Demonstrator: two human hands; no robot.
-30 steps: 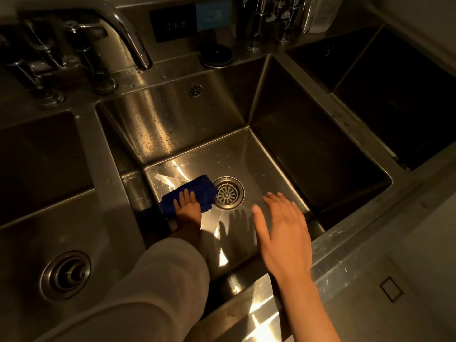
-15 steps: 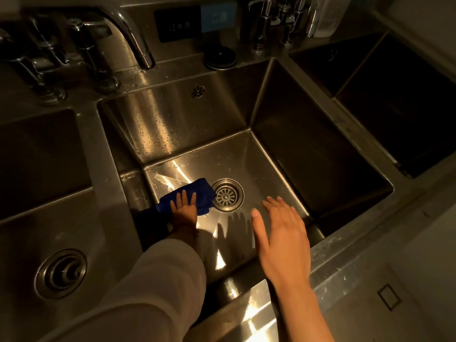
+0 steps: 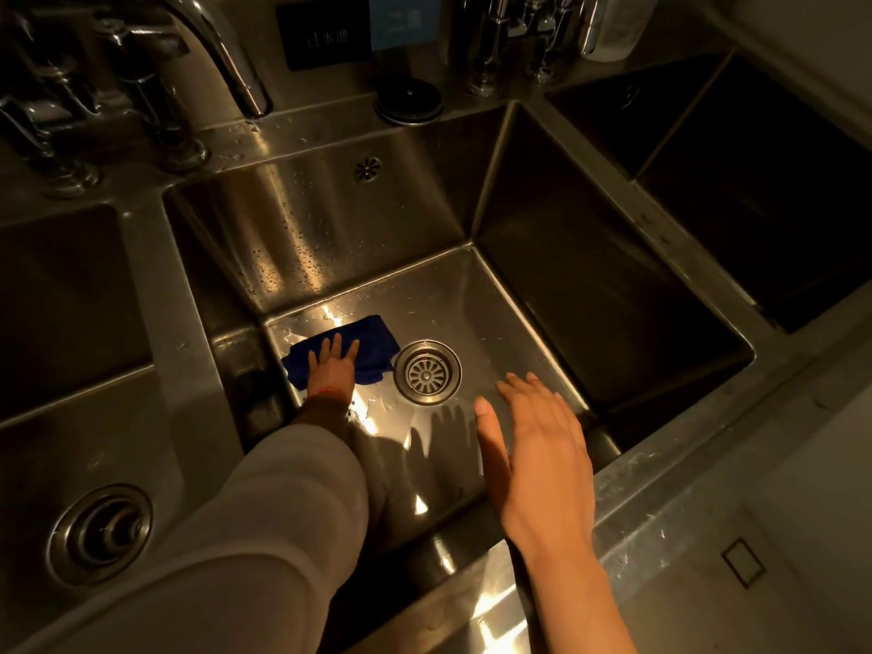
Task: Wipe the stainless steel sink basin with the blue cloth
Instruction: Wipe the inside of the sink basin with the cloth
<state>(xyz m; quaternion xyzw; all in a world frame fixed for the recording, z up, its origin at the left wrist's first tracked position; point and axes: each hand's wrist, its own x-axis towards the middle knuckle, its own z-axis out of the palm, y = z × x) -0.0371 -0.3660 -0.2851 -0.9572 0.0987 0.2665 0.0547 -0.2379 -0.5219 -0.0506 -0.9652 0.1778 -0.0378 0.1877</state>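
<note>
Deep blue cloth (image 3: 351,349), silvery steel sink basin (image 3: 495,295) flecked with droplets — warm amber glare, pale grey sleeve (image 3: 264,526), spoked silver drain strainer (image 3: 427,371), black sign (image 3: 325,37) with white characters

We are in a big work kitchen, at the washing-up spot. We see three deep metal sinks (image 3: 613,285) side by side in one long steel counter (image 3: 684,488). Many shiny taps (image 3: 222,54) stand along the back, and small signs (image 3: 325,37) hang on the wall behind them.
</note>
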